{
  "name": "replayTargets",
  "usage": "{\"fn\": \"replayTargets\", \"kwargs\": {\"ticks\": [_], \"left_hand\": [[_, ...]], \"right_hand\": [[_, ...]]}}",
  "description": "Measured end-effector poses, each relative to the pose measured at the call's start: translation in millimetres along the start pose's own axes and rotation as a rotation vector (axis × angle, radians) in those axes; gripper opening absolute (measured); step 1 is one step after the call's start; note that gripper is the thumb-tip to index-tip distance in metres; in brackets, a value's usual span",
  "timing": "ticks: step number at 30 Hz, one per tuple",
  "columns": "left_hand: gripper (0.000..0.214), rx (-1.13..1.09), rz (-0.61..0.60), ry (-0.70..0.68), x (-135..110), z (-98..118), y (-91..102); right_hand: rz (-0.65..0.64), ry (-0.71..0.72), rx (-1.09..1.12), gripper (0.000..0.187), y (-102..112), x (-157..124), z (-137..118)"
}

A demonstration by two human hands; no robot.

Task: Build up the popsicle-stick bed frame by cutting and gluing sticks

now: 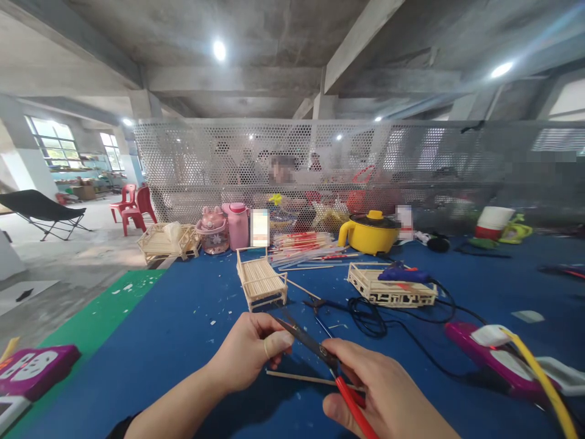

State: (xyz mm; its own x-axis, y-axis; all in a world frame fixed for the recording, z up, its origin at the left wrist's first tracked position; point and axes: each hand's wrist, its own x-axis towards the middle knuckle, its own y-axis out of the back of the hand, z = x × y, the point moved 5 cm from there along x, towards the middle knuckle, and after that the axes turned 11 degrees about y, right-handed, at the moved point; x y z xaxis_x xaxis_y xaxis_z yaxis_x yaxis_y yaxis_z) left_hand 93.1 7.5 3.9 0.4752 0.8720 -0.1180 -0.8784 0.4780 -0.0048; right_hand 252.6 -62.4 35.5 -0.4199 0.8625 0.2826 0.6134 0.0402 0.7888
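Near the blue table's (183,341) front edge, the right hand (388,396) grips red-handled scissors (320,356). The left hand (249,356) pinches their blade tip, fingers together. A thin stick (301,379) lies beneath.

I can read no words, brand names or numbers anywhere in front of me. The white card (259,227) standing beside the pink bottle (238,225) is smeared to a blank patch, and so is the small white container (404,222) next to the yellow pot (368,233). The pink bottle and the pink jar (212,233) carry no print I can make out, and the purple power strip (34,369) at the worktop's left edge shows sockets only.
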Motion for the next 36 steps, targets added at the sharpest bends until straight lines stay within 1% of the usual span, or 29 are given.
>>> {"fn": "replayTargets", "kwargs": {"ticks": [4, 6, 10, 12, 13, 15, 17, 19, 21, 23, 25, 26, 30, 32, 36], "left_hand": [[0.034, 0.005, -0.003, -0.019, 0, 1, 0.5], [0.035, 0.010, 0.006, -0.012, 0, 1, -0.6], [0.033, 0.051, 0.018, 0.026, 0, 1, -2.7], [0.029, 0.106, 0.015, 0.066, 2, -1, 0.5], [0.029, 0.159, 0.014, 0.096, 3, -2, 4.3], [0.027, 0.345, 0.032, 0.155, 5, -3, 16.8], [0.024, 0.618, 0.098, 0.163, 7, -2, 34.5], [0.023, 0.884, 0.194, 0.129, 10, 0, 52.0], [0.023, 1.082, 0.274, 0.105, 12, 0, 64.3], [0.029, 1.196, 0.331, 0.096, 14, 0, 70.0], [0.032, 1.245, 0.363, 0.081, 14, 0, 69.2], [0.031, 1.253, 0.353, 0.066, 15, -1, 66.1], [0.027, 1.309, 0.210, -0.039, 18, -3, 43.9], [0.028, 1.348, 0.166, -0.063, 21, -7, 35.1], [0.027, 1.365, 0.185, -0.040, 23, -11, 30.1]], "right_hand": [[-0.003, 0.018, -0.042, 0.019, -1, 0, 0], [0.005, 0.010, -0.078, 0.019, -2, 0, 2], [0.000, 0.003, -0.107, 0.020, -6, 0, 8], [-0.011, -0.002, -0.087, 0.020, -10, -1, 13], [0.003, -0.010, -0.077, 0.021, -11, -1, 16], [0.090, -0.033, -0.067, 0.027, -10, -3, 22], [0.216, -0.065, -0.061, 0.032, -5, -5, 27], [0.299, -0.087, -0.050, 0.033, -2, -7, 29], [0.326, -0.093, -0.033, 0.034, 0, -9, 30], [0.339, -0.092, -0.019, 0.034, 0, -10, 30], [0.355, -0.101, 0.001, 0.035, -1, -11, 32], [0.366, -0.108, 0.010, 0.036, -1, -12, 33], [0.460, -0.131, 0.026, 0.037, 5, -16, 35], [0.494, -0.138, 0.039, 0.037, 8, -18, 35], [0.503, -0.123, 0.081, 0.036, 12, -20, 34]]}}
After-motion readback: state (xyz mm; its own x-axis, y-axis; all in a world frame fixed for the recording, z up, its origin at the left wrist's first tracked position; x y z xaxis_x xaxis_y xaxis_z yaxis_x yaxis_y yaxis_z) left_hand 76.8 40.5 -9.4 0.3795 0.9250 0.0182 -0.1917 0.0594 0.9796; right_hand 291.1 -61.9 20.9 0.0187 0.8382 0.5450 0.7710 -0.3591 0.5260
